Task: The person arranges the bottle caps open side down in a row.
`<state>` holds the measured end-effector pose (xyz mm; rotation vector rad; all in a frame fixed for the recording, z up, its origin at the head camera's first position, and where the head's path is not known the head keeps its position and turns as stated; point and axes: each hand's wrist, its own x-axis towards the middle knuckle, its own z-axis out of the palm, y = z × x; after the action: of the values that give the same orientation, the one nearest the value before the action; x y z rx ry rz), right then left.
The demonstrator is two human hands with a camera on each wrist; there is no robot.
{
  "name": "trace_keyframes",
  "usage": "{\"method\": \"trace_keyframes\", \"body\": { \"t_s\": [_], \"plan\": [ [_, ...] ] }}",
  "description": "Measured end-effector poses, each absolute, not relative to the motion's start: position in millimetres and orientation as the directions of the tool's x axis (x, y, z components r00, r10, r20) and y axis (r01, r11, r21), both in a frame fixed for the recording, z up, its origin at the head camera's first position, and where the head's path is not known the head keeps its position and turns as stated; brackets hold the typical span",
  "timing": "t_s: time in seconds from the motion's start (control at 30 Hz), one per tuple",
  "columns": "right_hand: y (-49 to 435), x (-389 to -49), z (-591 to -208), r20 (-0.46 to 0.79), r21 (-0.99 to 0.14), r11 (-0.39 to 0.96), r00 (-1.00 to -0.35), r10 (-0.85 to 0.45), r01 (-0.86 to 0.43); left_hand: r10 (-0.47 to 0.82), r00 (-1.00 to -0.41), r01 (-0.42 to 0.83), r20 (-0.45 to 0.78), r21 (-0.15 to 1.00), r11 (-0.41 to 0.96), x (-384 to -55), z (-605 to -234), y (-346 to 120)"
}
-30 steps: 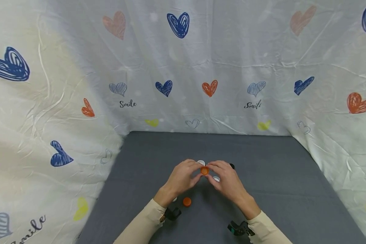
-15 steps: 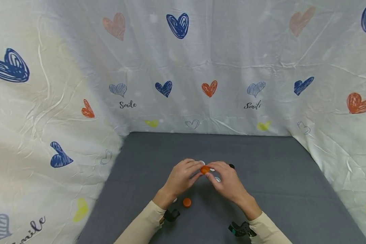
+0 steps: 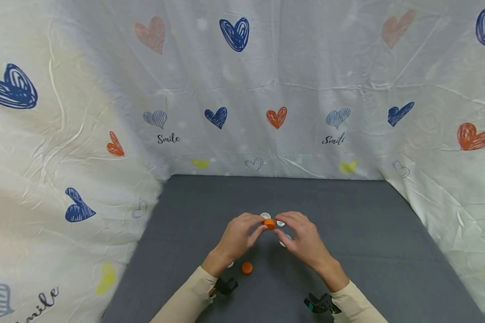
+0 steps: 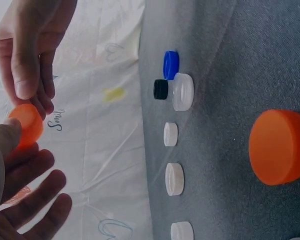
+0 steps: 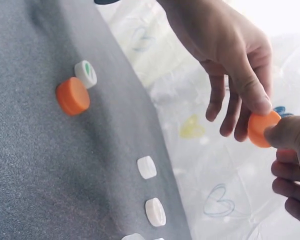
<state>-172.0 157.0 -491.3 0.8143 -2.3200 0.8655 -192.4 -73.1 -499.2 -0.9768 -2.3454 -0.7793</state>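
Over the middle of the table, my left hand pinches an orange bottle cap between thumb and fingers. My right hand is at the cap's other side, thumb and index spread around it, their tips right at its rim. In the left wrist view the left thumb lies on the cap, with the right thumb tip just above its edge. A second orange cap lies on the table near the left wrist. Beside it is a white cap with a green mark.
Past the hands, white caps stand in a row on the grey tabletop. Further along sit a translucent cap, a black cap and a blue cap. A heart-printed curtain encloses the back and sides.
The orange cap has turned between the hands, from its hollow side showing to its closed side. The right fingertips have moved slightly off it while the left keeps its pinch.
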Motion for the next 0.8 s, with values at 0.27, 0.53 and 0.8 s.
{"method": "trace_keyframes", "body": {
  "t_s": [0.27,0.53,0.8],
  "plan": [
    [154.9,-172.4,-492.5,0.666,-0.322,0.566,-0.606,-0.435,-0.759,0.475,-0.718,0.695,0.509,0.481,0.535,-191.3,-498.6,-72.4],
    [153.0,-172.4,-495.4,0.658,-0.273,0.579,-0.588,-0.471,-0.769,0.495,-0.740,0.672,0.455,0.533,0.514,-190.1,-498.4,-73.3],
    [156.2,-171.6,-498.5,0.648,-0.262,0.621,-0.611,-0.455,-0.739,0.468,-0.719,0.690,0.514,0.441,0.574,-189.7,-496.1,-75.5]
  ]
}}
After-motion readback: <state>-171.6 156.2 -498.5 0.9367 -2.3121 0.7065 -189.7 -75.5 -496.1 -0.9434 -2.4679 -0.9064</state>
